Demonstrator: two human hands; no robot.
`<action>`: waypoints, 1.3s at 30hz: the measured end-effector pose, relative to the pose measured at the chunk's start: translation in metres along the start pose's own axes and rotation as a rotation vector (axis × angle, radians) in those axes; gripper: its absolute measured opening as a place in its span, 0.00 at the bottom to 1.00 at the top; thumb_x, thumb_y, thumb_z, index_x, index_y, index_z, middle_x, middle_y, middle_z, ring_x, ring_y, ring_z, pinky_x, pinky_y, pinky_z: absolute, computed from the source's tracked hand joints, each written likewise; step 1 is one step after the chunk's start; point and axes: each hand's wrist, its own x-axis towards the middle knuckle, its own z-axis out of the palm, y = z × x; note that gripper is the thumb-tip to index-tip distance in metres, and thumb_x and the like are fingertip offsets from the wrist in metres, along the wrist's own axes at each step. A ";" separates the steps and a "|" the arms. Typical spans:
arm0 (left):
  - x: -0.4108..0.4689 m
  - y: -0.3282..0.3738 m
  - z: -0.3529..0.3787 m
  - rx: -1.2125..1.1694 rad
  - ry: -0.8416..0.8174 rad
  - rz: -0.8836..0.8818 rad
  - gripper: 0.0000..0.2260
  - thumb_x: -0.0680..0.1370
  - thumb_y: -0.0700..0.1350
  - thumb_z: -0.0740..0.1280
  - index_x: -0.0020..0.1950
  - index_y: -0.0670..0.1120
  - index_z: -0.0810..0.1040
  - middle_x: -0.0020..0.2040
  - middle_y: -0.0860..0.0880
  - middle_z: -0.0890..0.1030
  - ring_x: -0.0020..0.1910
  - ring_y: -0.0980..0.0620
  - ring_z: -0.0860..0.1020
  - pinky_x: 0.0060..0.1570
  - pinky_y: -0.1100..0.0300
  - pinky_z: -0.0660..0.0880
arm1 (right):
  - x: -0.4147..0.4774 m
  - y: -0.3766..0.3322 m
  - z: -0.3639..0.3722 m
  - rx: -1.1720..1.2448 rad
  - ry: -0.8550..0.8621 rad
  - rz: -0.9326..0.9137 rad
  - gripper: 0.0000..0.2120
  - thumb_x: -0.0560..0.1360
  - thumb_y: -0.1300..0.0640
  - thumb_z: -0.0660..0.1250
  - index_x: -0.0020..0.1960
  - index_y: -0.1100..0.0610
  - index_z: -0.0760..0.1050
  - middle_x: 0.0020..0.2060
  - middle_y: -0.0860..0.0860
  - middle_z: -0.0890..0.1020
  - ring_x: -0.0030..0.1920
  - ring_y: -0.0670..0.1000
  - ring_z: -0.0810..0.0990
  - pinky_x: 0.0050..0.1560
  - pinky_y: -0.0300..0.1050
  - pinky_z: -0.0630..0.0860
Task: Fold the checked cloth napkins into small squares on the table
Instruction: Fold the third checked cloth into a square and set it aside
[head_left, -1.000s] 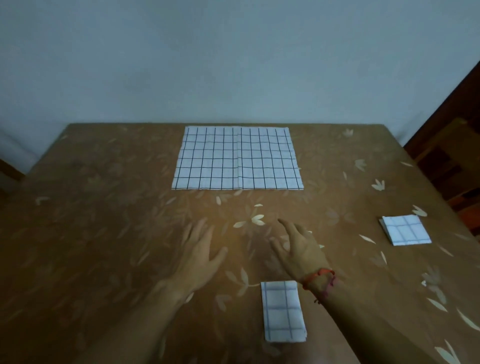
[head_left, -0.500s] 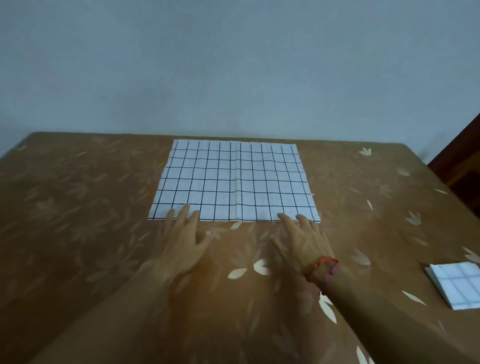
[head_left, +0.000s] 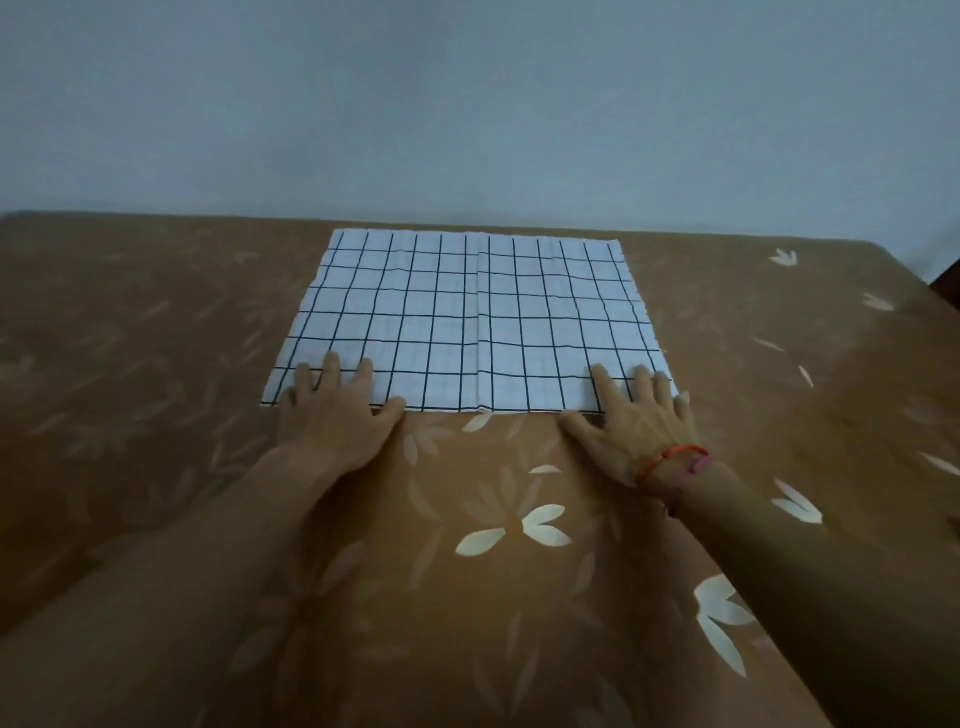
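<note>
A white napkin (head_left: 470, 322) with a black check lies spread flat at the far middle of the table, a crease running down its centre. My left hand (head_left: 337, 415) rests with straight fingers on the napkin's near left corner. My right hand (head_left: 631, 421), with a red string bracelet at the wrist, lies flat on the near right corner. Both thumbs sit at the napkin's near edge. Neither hand grips the cloth.
The table (head_left: 156, 415) wears a brown cloth printed with pale flowers. A plain grey wall stands right behind its far edge. A dark wooden piece (head_left: 948, 278) shows at the right edge past the table corner.
Both hands have reached forward from the bare table onto the napkin's near edge. The view has tilted up, so the two folded napkins have left the frame.
</note>
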 end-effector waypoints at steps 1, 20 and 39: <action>0.000 0.001 0.001 0.001 0.006 -0.001 0.32 0.78 0.65 0.52 0.78 0.52 0.53 0.79 0.43 0.51 0.77 0.38 0.48 0.72 0.40 0.52 | 0.000 0.001 0.001 -0.008 0.001 -0.003 0.36 0.71 0.28 0.47 0.74 0.43 0.53 0.74 0.58 0.57 0.75 0.61 0.53 0.73 0.62 0.49; -0.027 -0.001 -0.017 -0.220 0.146 0.032 0.24 0.80 0.51 0.61 0.69 0.37 0.67 0.72 0.41 0.66 0.71 0.45 0.64 0.67 0.52 0.63 | -0.027 -0.021 -0.010 0.012 0.295 -0.221 0.15 0.74 0.44 0.61 0.37 0.54 0.73 0.39 0.49 0.80 0.47 0.54 0.77 0.54 0.50 0.69; -0.186 0.000 -0.032 -0.324 0.242 0.466 0.09 0.70 0.41 0.71 0.49 0.47 0.84 0.53 0.50 0.82 0.55 0.48 0.79 0.56 0.53 0.75 | -0.207 -0.119 -0.048 0.394 0.135 -0.319 0.09 0.71 0.47 0.68 0.48 0.51 0.75 0.36 0.52 0.82 0.39 0.56 0.79 0.37 0.44 0.70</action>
